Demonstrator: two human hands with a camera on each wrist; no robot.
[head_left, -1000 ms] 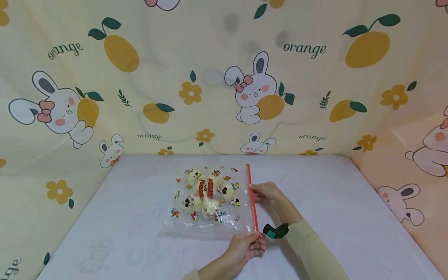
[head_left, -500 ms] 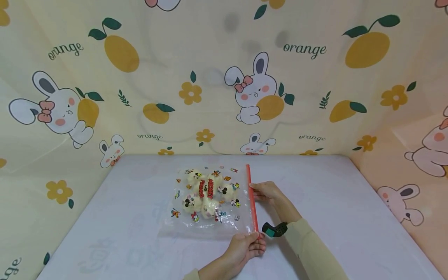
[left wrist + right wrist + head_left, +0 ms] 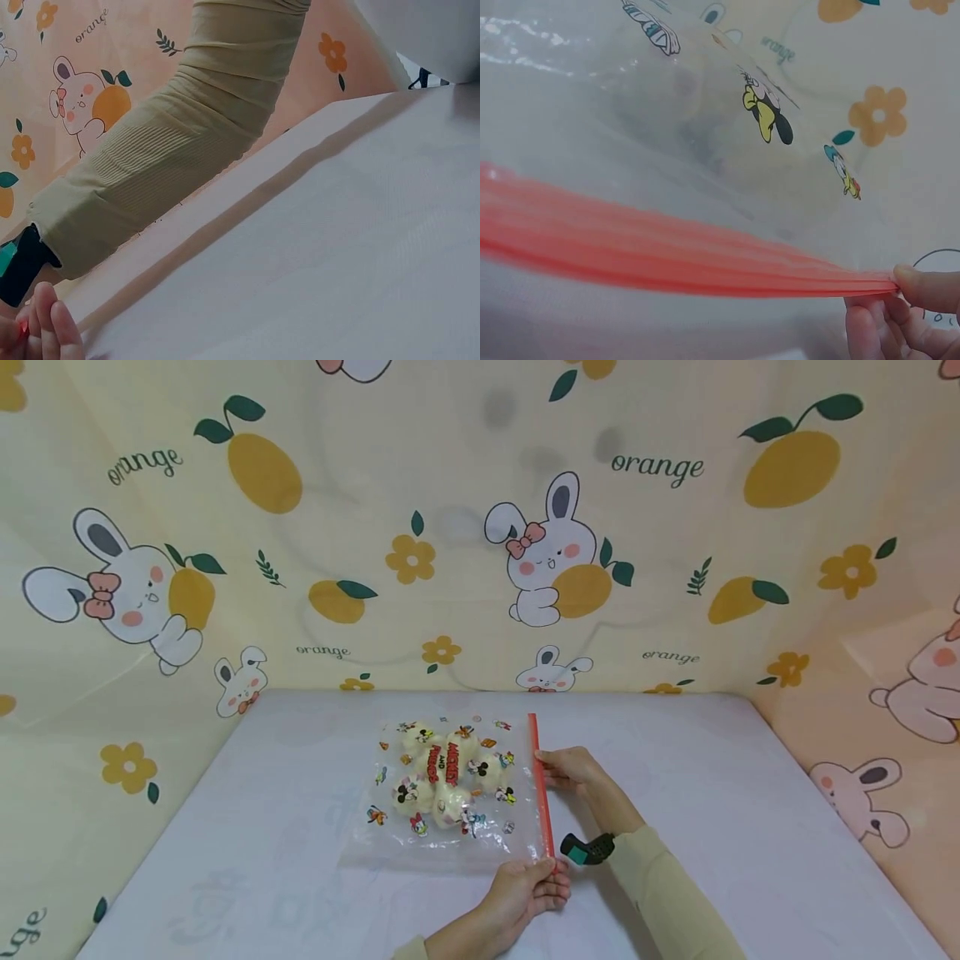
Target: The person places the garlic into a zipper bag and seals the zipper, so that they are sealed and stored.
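Note:
A clear plastic zip bag (image 3: 480, 843) printed with cartoon figures lies on the table, its red zip strip (image 3: 542, 802) facing right. Inside it are several pale cream rounded lumps (image 3: 452, 806), partly hidden by the print. My left hand (image 3: 521, 893) pinches the near end of the strip between thumb and fingers. Further up, my right hand (image 3: 573, 770) pinches the same strip at about its middle. In the right wrist view the red strip (image 3: 682, 251) runs taut to the thumb and fingertips (image 3: 911, 281). Only the left fingertips (image 3: 56, 322) and a bit of red show in the left wrist view.
The white table (image 3: 300, 902) spreads around the bag on all sides. A patterned cloth (image 3: 450, 527) with rabbits and oranges stands behind it and at both sides. A black wrist device (image 3: 588, 849) sits at the right sleeve's cuff.
The right wrist shifts very slightly, and the head view drifts a little. Both hands keep their pinch on the red strip, and the bag stays in place.

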